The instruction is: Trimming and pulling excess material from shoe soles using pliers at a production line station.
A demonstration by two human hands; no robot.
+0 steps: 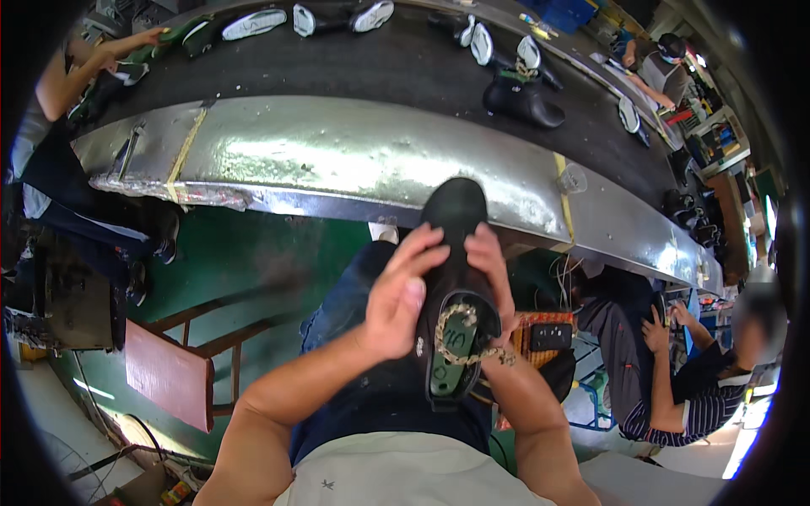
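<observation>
A black shoe [456, 211] is held over my lap, toe pointing away toward the metal edge of the bench. Inside its opening sits a green shoe last [456, 337], with a beige twisted cord [443, 347] looped over it and trailing out to the right. My left hand [399, 295] presses against the shoe's left side, its fingertips on the upper and its thumb raised near the opening. My right hand [496, 282] grips the opposite side, fingers bent over the upper. Its thumb is hidden behind the shoe.
A dark conveyor belt [337, 72] with a shiny metal rim [337, 152] runs across in front. A black boot-like shoe [523, 101] and several white-soled shoes [255, 24] lie on it. A pink-seated stool [169, 371] stands left. Co-workers sit left, right and across the belt.
</observation>
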